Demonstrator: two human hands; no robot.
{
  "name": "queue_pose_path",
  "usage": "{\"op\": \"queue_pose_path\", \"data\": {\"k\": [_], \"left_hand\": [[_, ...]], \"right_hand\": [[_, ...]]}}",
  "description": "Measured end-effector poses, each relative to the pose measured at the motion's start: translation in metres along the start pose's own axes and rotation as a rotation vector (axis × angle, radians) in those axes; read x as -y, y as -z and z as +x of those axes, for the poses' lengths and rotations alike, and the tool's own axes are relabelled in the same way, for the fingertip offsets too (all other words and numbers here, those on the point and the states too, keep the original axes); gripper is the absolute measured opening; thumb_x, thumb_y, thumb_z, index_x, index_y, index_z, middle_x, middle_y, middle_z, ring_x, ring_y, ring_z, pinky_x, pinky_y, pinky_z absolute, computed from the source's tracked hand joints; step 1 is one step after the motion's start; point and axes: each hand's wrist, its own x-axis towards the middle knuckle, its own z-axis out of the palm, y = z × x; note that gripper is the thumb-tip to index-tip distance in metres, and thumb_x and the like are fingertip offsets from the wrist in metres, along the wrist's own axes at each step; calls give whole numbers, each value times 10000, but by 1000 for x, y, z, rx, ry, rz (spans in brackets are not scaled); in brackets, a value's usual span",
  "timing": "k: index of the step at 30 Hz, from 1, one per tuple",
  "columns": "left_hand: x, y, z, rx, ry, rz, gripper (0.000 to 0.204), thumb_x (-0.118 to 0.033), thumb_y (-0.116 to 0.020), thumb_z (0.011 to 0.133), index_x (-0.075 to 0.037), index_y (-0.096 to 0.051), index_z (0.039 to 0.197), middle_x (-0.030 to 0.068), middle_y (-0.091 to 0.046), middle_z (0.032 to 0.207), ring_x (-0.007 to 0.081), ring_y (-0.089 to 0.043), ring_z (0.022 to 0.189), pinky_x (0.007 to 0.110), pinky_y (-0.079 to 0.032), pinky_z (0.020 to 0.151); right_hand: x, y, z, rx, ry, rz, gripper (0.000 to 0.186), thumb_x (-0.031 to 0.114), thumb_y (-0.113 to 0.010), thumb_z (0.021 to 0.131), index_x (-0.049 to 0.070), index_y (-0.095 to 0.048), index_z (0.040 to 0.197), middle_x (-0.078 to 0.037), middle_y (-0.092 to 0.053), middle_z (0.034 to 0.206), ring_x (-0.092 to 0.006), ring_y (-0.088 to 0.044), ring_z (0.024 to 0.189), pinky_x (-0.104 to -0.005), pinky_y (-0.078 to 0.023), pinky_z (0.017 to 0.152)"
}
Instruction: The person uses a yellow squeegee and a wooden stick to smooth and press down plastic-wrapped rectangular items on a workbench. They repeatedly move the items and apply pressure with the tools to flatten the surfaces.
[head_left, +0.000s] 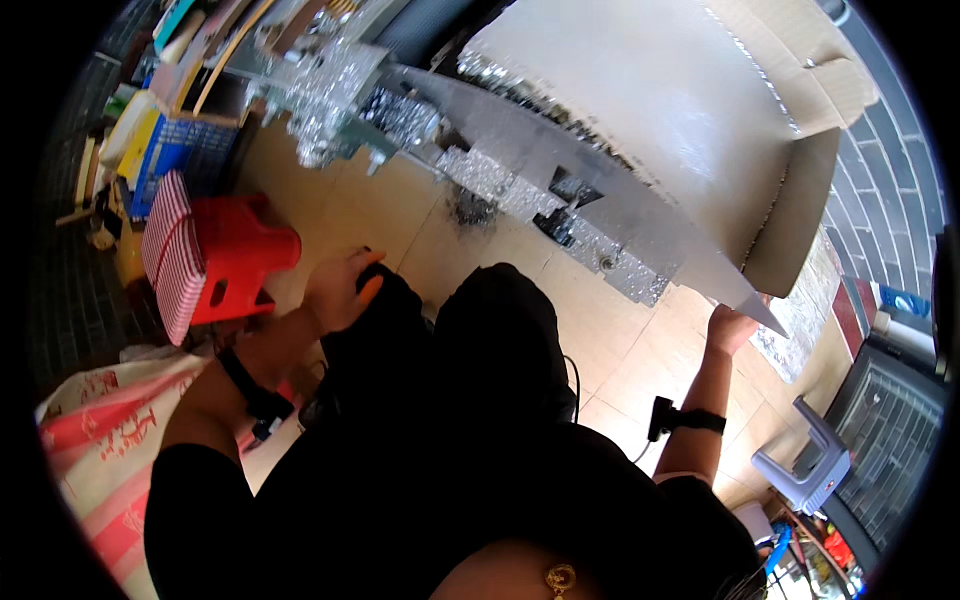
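Note:
A machine (500,190) with metal blocks, coated in shiny flecks, stretches across the upper part of the view. A long grey metal plate (640,185) lies along it and tapers to a point at the right. My right hand (731,329) is at that pointed end, its fingers curled and partly hidden by the plate; what they grip cannot be made out. On my left knee (385,310) rests my left hand (342,290), holding nothing, thumb and fingers apart. Each wrist wears a black strap with a small device.
An opened cardboard box (790,215) stands behind the plate. A red stool (245,258) with a striped top is at left, near a blue crate (180,160). Dark filings (470,207) lie on the tiled floor. A grey-purple stool (810,465) is at lower right.

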Motion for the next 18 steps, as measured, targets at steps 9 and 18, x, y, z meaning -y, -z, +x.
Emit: {"op": "queue_pose_path", "data": {"k": [9, 18], "left_hand": [[31, -18, -8, -132, -100, 24, 358, -152, -658, 835, -78, -605, 1181, 174, -595, 1141, 376, -543, 1085, 430, -439, 945], [27, -12, -8, -46, -132, -40, 344, -92, -629, 868, -45, -568, 1204, 207, -589, 1168, 391, -553, 1084, 416, -439, 928]], "right_hand": [[13, 4, 19, 129, 66, -229, 510, 221, -738, 759, 97, -569, 1224, -144, -424, 1404, -366, -359, 1328, -489, -279, 1114], [-4, -5, 47, 49, 79, -396, 206, 281, -738, 756, 140, -696, 901, -35, -619, 1140, -273, -496, 1157, -443, -360, 981]]}}
